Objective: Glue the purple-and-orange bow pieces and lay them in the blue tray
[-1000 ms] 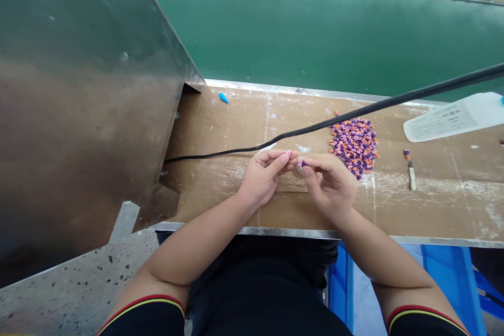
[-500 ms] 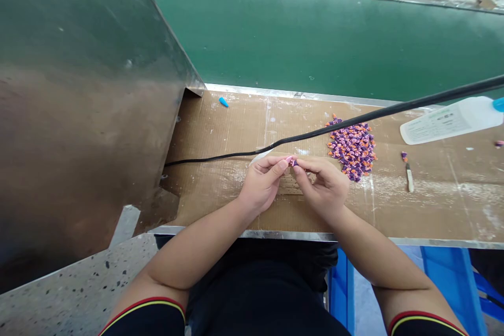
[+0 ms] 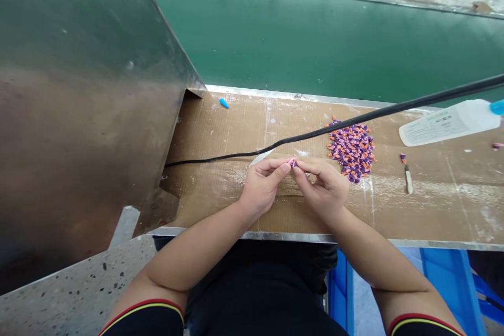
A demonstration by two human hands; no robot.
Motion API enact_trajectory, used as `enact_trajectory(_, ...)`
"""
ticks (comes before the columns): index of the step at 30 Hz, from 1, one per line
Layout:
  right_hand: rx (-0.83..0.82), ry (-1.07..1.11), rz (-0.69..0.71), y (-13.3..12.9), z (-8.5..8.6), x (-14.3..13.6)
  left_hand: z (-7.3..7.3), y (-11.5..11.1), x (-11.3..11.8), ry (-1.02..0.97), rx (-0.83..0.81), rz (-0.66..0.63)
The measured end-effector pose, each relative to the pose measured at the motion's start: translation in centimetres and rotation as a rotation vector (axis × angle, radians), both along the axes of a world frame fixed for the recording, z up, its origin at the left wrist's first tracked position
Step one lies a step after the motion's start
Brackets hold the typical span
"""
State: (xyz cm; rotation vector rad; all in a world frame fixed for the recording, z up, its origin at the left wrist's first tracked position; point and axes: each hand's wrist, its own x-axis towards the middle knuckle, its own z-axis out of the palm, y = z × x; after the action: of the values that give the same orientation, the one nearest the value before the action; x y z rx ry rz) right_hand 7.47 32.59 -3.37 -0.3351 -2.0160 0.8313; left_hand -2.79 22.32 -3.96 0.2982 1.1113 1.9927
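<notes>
Both hands meet over the cardboard-covered bench [image 3: 220, 189], pinching one small pink and purple piece [image 3: 293, 164] between them. My left hand [image 3: 262, 186] has its thumb and fingers closed on the pink side of it. The purple side is between the fingertips of my right hand [image 3: 326, 186]. Fingers partly hide the piece, so its full shape cannot be made out. Just right of my right hand lies a pile of small purple, pink and orange pieces [image 3: 352, 152]. A white strip [image 3: 262, 157] shows behind my left hand.
A black cable [image 3: 315, 134] crosses above the bench. A large metal panel [image 3: 86, 105] stands at left, and a green belt [image 3: 307, 42] runs behind. To the right are a white bottle [image 3: 449, 123] and a small knife [image 3: 408, 179]; a blue tip [image 3: 224, 103] lies at back left.
The left fingers have shifted slightly around the small piece, and more of the white strip shows behind them. Both hands still hold the piece in nearly the same place.
</notes>
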Motion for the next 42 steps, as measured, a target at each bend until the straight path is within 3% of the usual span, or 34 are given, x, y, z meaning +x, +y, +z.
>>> enact_trajectory(8, 0.039, 0.01, -0.026, -0.2, -0.1, 0.1, -0.2, -0.1, 0.5, 0.181, 0.012, 0.058)
enact_trajectory(25, 0.081, 0.064, -0.033, -0.2, 0.4, 0.0, -0.9, -0.2, 1.0, 0.216, 0.019, 0.037)
enact_trajectory(30, 0.129, 0.015, -0.009, 0.5, 0.8, 0.3, -0.4, -0.5, 0.6, 0.322, 0.024, 0.021)
enact_trajectory(36, 0.282, -0.302, 0.06, 2.3, 1.7, 4.7, -0.2, -1.2, -0.5, 0.498, -0.03, 0.045)
enact_trajectory(42, 0.438, -0.626, 0.305, 2.2, 0.4, 10.0, -0.2, -1.3, -0.7, 0.594, -0.059, 0.061)
